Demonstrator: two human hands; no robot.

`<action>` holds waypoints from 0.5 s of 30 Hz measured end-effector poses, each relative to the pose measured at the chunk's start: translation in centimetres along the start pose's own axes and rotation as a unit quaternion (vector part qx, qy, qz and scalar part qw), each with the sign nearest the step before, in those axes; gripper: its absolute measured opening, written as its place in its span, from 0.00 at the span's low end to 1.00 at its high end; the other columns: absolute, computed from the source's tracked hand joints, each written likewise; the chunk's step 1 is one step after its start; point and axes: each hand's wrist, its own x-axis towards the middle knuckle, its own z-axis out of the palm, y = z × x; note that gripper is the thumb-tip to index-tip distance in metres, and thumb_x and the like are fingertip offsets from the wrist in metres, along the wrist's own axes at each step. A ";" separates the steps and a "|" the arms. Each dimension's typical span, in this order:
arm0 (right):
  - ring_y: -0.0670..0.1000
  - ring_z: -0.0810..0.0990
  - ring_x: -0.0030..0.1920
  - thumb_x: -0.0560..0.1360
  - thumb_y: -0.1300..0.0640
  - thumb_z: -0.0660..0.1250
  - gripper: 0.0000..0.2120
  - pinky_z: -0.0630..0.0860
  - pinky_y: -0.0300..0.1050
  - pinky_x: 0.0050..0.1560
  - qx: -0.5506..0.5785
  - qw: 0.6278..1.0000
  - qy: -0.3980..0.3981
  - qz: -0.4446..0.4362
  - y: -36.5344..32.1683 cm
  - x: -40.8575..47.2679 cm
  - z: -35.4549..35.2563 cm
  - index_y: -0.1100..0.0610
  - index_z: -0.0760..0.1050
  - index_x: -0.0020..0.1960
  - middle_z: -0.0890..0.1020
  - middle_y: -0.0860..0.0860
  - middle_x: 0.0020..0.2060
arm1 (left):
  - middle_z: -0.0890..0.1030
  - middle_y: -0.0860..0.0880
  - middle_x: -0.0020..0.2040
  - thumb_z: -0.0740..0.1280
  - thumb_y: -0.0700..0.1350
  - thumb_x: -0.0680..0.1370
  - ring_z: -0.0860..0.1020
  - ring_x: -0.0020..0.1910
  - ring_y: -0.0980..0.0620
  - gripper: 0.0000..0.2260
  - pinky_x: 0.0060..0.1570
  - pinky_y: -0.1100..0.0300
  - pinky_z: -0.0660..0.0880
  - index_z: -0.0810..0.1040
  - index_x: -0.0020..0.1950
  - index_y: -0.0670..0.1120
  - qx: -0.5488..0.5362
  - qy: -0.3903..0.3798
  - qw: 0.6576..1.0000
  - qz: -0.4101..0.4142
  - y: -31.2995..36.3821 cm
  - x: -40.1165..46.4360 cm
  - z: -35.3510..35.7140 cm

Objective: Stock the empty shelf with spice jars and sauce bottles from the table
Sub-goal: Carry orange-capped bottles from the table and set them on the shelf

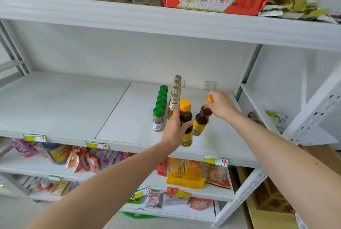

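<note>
On the white middle shelf (73, 105) stands a row of several green-capped spice jars (158, 118), running front to back. Beside it is a row of several gold-capped clear bottles (175, 92). My left hand (173, 129) grips a dark sauce bottle (185, 116) with an orange cap, upright near the shelf's front edge. My right hand (220, 105) holds a second dark sauce bottle (201, 120) by its orange cap, tilted, with its base close to the shelf just right of the first.
The upper shelf (166, 20) carries nut jars and red boxes. Snack packets (88, 158) fill the lower shelves. Another white rack (313, 110) stands to the right, with cardboard boxes (273, 208) on the floor. A wall socket (209, 85) shows behind the shelf.
</note>
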 end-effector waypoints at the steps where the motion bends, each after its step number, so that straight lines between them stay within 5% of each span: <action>1: 0.61 0.76 0.49 0.76 0.55 0.68 0.13 0.74 0.52 0.48 -0.001 1.000 -0.001 0.000 0.2 1.0 0.4 0.63 0.74 0.55 0.78 0.60 0.49 | 0.79 0.49 0.53 0.68 0.43 0.77 0.78 0.52 0.49 0.14 0.53 0.52 0.75 0.68 0.60 0.48 -0.001 -0.004 1.000 -0.003 -0.4 0.9 0.4; 5: 0.61 0.76 0.52 0.77 0.55 0.67 0.13 0.73 0.50 0.49 -0.009 1.000 -0.014 -0.002 1.3 4.5 1.7 0.62 0.74 0.57 0.78 0.59 0.52 | 0.80 0.48 0.52 0.68 0.43 0.75 0.78 0.52 0.47 0.15 0.54 0.45 0.75 0.68 0.58 0.50 0.020 -0.007 1.000 -0.011 -2.1 3.7 2.0; 15: 0.58 0.77 0.53 0.77 0.55 0.66 0.12 0.71 0.47 0.49 -0.007 0.997 -0.055 -0.053 3.3 11.5 3.4 0.60 0.75 0.57 0.79 0.57 0.53 | 0.79 0.48 0.57 0.70 0.44 0.75 0.77 0.56 0.48 0.21 0.57 0.48 0.74 0.68 0.65 0.49 0.038 0.014 0.999 -0.030 -3.4 8.2 5.0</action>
